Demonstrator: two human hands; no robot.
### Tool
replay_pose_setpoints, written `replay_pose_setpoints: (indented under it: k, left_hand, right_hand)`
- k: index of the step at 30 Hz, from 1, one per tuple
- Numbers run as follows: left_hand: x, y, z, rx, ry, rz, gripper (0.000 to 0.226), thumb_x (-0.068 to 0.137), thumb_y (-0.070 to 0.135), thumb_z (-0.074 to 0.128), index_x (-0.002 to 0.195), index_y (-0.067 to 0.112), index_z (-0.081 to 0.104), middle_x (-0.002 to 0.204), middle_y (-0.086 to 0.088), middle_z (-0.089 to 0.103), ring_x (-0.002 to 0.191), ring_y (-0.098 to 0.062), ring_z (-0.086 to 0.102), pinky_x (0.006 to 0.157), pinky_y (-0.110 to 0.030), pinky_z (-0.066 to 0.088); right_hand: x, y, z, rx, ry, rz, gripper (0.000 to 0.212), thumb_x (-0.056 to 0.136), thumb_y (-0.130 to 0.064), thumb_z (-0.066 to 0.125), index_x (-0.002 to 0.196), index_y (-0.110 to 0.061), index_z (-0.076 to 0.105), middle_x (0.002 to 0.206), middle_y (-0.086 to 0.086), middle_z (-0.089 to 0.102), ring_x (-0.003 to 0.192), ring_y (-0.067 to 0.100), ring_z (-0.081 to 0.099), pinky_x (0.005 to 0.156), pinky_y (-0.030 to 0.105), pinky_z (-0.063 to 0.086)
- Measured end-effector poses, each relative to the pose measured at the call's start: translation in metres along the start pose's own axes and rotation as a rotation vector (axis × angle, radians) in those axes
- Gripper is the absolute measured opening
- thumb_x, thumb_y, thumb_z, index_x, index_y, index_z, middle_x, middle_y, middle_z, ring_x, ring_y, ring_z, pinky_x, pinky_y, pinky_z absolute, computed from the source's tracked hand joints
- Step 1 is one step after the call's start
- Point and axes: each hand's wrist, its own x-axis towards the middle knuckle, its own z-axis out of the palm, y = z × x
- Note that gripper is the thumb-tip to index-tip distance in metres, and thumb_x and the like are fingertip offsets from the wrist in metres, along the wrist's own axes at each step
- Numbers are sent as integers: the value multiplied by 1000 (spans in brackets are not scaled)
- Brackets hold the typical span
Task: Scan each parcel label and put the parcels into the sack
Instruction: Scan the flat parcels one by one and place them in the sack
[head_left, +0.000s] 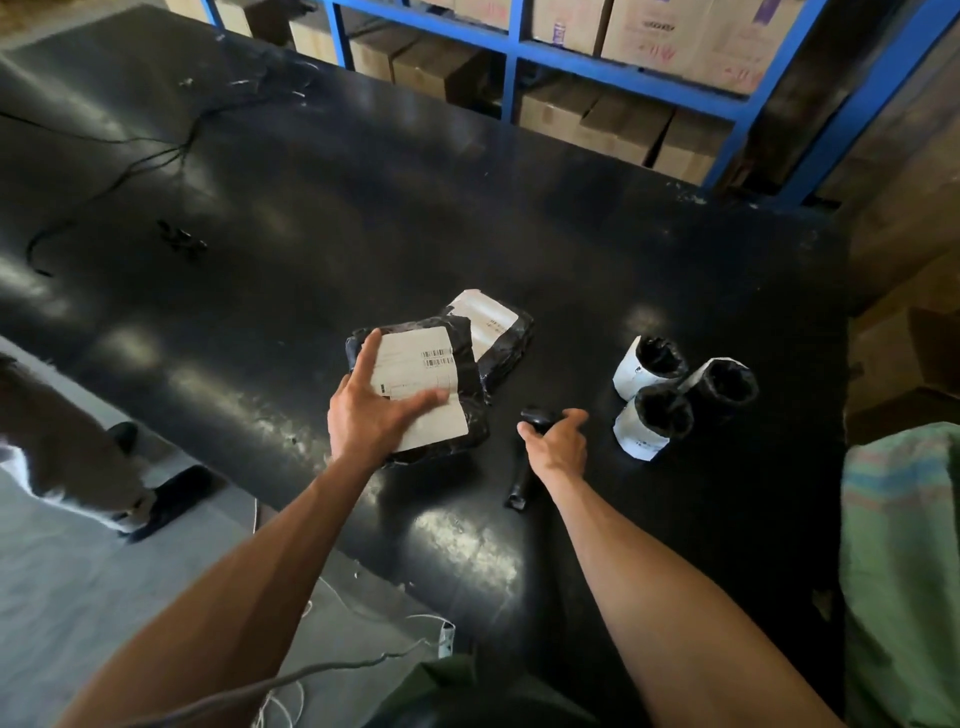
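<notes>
Left hand (371, 410): centre of frame, fingers spread and straight, lying flat on the white barcoded label of the near flat parcel (457, 374), a black-wrapped packet on the black table (311, 218).

Second flat parcel (501, 332): same black wrap and white label, tucked partly under the first on its upper-right side, touching it.

Right hand (558, 441): just right of the left hand, fingers curled over the head of the handheld scanner (524, 467); whether they actually grip it cannot be told. The scanner's handle lies on the table, pointing toward the lower edge of the frame.

Three rolled parcels (675, 395): black tubes with white labels, clustered and touching, right of the scanner and apart from both hands.

Sack (904, 545): green woven, right edge of frame, beside the table.

Blue shelving (514, 67) with cardboard boxes (597, 119): upper right.
</notes>
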Motion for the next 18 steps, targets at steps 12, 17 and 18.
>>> replay_pose_setpoints:
  k: [12,17,18]
  left_hand:
    - [-38,77,71,-30,-216,181,112,49,71,86,145,55,32,125,2,64,111,-18,61,95,-36,53]
    - [-86,146,144,-81,-368,320,113,50,72,85,147,52,31,127,4,64,114,-18,61,97,-35,51]
    - [-99,159,159,-102,-397,337,114,48,74,84,147,53,32,125,5,65,112,-17,62,96,-37,53]
  right_hand:
    - [9,12,-108,377,23,-177,55,85,-66,59,129,-36,49,106,-10,71,104,17,68,99,40,52]
    - [4,43,-201,428,-66,-213,67,87,-73,51,145,-42,42,131,-10,59,123,15,55,103,40,41]
    - [3,54,-218,398,-52,-197,71,86,-77,48,148,-45,37,138,-8,58,127,18,54,106,43,41]
